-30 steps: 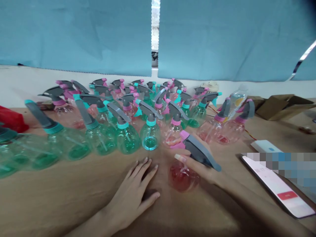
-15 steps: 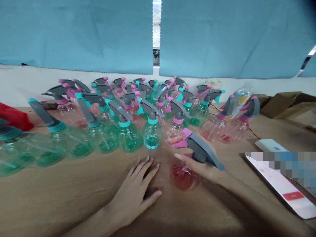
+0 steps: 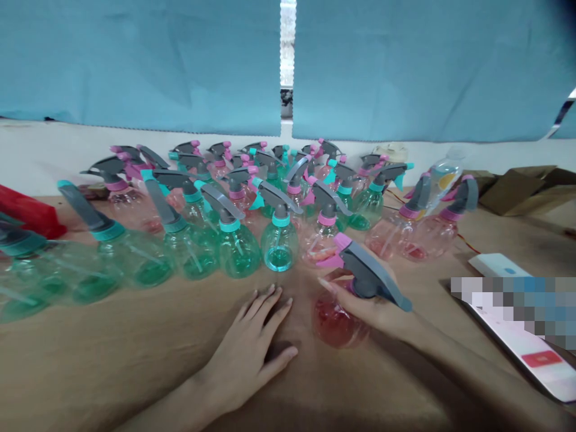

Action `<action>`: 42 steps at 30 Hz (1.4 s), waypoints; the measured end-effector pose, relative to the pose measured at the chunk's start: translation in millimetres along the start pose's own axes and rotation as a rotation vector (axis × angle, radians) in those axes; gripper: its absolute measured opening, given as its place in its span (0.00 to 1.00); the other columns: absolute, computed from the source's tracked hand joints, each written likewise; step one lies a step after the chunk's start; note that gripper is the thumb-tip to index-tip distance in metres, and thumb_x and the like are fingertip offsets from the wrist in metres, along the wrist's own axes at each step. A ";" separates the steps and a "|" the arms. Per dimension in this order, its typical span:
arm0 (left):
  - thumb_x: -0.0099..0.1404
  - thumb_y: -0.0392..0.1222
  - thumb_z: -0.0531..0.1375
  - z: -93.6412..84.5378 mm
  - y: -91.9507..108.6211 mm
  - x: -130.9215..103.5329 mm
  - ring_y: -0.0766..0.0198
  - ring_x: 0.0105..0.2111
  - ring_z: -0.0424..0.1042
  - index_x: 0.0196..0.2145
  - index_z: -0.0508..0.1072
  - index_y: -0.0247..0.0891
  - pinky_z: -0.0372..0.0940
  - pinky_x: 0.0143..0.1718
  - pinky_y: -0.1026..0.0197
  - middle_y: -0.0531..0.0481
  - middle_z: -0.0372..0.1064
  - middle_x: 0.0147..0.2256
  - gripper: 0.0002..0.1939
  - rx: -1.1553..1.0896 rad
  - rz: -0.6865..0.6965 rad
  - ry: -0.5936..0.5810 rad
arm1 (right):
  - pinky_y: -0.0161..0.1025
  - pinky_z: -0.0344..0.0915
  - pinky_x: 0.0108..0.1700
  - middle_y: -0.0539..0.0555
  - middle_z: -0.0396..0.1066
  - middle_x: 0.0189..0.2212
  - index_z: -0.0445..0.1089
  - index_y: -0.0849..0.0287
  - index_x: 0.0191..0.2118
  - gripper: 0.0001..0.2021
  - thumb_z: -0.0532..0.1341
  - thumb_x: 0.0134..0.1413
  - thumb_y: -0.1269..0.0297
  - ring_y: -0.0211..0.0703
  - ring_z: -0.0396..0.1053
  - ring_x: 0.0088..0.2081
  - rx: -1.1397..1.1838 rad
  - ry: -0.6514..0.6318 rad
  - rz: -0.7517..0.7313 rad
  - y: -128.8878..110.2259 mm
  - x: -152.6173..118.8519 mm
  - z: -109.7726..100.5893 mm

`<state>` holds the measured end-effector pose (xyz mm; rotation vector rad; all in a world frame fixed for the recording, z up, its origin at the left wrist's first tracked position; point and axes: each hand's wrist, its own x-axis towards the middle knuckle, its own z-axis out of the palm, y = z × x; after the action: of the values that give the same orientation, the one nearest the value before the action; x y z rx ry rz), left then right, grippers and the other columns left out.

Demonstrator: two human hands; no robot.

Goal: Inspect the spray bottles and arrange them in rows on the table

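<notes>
My right hand (image 3: 366, 303) is wrapped round the neck of a pink spray bottle (image 3: 337, 321) with a grey and pink trigger head. The bottle stands on the wooden table (image 3: 148, 360), nozzle pointing left and away. Its far side and part of the neck are hidden by my fingers. To its left, my left hand (image 3: 252, 336) lies palm down with spread fingers and holds nothing. Just beyond that hand are a clear-green spray bottle (image 3: 279, 243) and another green spray bottle (image 3: 240, 249). A pink spray bottle (image 3: 320, 243) stands behind the held one.
Several more green and pink spray bottles crowd the back, among them a green one (image 3: 135, 258) at left and a pink one (image 3: 420, 237) at right. A phone (image 3: 540, 366), a white box (image 3: 495, 264), brown cardboard (image 3: 517, 192) and red plastic (image 3: 33, 213) lie at the sides.
The whole view has shifted slightly. Both hands and the held spray bottle keep nearly the same positions, with the right hand's grip unchanged.
</notes>
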<state>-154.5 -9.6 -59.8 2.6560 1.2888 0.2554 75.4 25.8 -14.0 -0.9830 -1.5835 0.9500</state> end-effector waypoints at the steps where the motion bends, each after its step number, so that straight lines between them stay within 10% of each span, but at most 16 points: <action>1: 0.68 0.58 0.51 -0.2 0.0 -0.2 0.48 0.63 0.51 0.63 0.55 0.39 0.51 0.60 0.41 0.40 0.51 0.64 0.32 -0.005 -0.001 0.002 | 0.42 0.77 0.35 0.51 0.75 0.39 0.66 0.48 0.46 0.16 0.65 0.50 0.63 0.45 0.77 0.33 -0.001 -0.004 0.003 0.7 -0.3 0.3; 42: 0.69 0.57 0.52 1.8 -2.6 -0.7 0.49 0.63 0.51 0.62 0.58 0.36 0.52 0.60 0.41 0.39 0.52 0.64 0.31 0.048 0.024 0.001 | 0.36 0.71 0.29 0.48 0.72 0.30 0.60 0.47 0.53 0.20 0.58 0.54 0.66 0.43 0.73 0.27 -0.315 -0.075 -0.011 5.7 -4.4 -6.6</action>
<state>-156.4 -8.7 -62.2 2.7125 1.2796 0.2318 83.3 24.4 -19.5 -1.1633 -1.8376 0.7501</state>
